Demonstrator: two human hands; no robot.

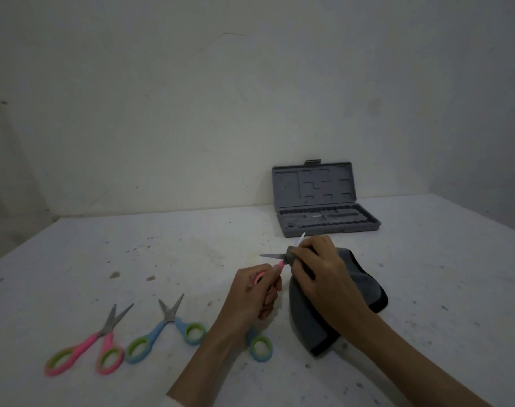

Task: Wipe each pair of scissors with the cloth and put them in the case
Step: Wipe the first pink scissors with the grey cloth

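My left hand [252, 295] grips the pink handles of a pair of scissors [272, 255] held above the table, its blades spread apart. My right hand [315, 267] pinches a fold of the grey cloth [306, 321] around the blades near the pivot. The cloth hangs from that hand down to the table. Pink scissors with green-lined loops [87, 348] lie at the front left, blades parted. Blue scissors [168, 327] lie beside them. A blue and green handle loop [260, 348] shows under my left forearm, the remainder hidden. The grey case [328, 227] stands open behind my hands.
The white table [426, 274] is speckled with dark stains. Its far edge meets a pale wall, and the case's lid leans back against that wall. Some dark items lie in the case's tray.
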